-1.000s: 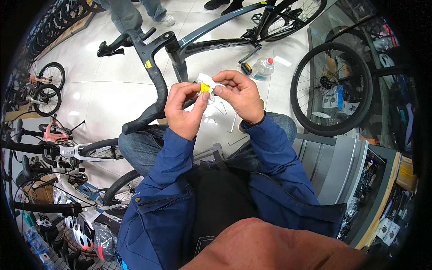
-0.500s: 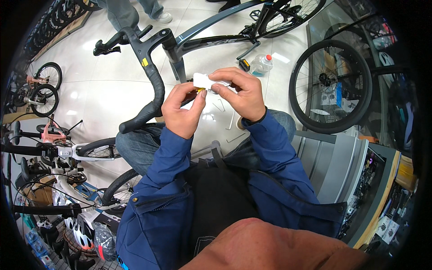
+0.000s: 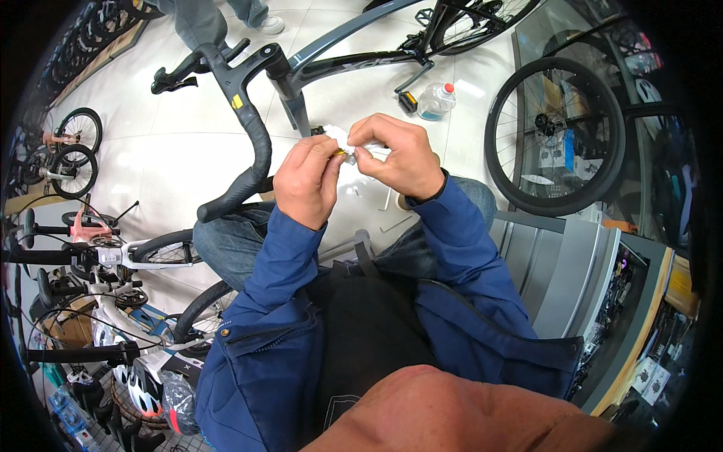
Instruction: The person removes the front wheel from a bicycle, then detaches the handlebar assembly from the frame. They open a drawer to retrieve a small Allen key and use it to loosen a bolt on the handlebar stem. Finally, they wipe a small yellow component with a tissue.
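Both my hands meet in front of the bicycle's fork, fingertips close together. My left hand pinches a small yellow part, mostly hidden by the fingers. A crumpled white wipe is pinched between my right hand's thumb and fingers, and it touches the yellow part. Just beyond them stands a dark road bike, its front fork bare of a wheel and its black drop handlebar to the left of my hands. On the floor below my hands lie thin L-shaped hex keys, partly covered by the right hand.
A clear bottle with a red cap stands beyond my right hand. A loose black wheel leans on a glass case at the right. Several bikes and helmets crowd the left. Another person's legs are at the far left.
The right hand's fingers have shifted and curled more over the white wipe, which now bunches around the yellow part. My view has shifted slightly.
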`<state>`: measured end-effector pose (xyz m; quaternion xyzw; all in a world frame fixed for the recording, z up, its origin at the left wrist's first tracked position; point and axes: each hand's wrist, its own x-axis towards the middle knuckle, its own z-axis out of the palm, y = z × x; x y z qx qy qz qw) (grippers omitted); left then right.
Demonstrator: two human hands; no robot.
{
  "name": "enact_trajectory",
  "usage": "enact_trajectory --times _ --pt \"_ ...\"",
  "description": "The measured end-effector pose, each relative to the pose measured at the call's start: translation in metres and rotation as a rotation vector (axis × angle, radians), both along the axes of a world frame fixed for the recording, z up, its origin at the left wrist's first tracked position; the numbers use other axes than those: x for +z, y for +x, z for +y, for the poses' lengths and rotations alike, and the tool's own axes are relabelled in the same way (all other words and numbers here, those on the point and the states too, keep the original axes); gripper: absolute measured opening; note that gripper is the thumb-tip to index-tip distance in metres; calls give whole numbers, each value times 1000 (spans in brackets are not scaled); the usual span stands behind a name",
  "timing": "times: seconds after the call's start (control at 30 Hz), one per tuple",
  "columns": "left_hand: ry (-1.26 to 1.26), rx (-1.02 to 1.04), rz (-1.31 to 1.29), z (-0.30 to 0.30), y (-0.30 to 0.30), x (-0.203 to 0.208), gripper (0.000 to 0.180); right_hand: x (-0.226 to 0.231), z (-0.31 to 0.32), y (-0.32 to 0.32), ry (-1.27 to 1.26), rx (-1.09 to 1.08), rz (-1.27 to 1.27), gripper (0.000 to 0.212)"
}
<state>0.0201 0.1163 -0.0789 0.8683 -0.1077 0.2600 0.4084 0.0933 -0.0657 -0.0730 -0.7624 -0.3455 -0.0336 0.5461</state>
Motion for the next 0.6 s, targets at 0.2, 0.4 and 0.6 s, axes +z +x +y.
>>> enact_trajectory --times 0.2,0.4,0.6 --pt "-279 -77 165 3 -3 -15 21 -5 -2 -1 -26 33 27 19" --pt "-871 -212 316 -1 -8 -29 25 -9 -9 5 351 193 665 23" --pt "-947 -223 333 1 -9 -29 26 -4 -9 4 336 173 704 22"
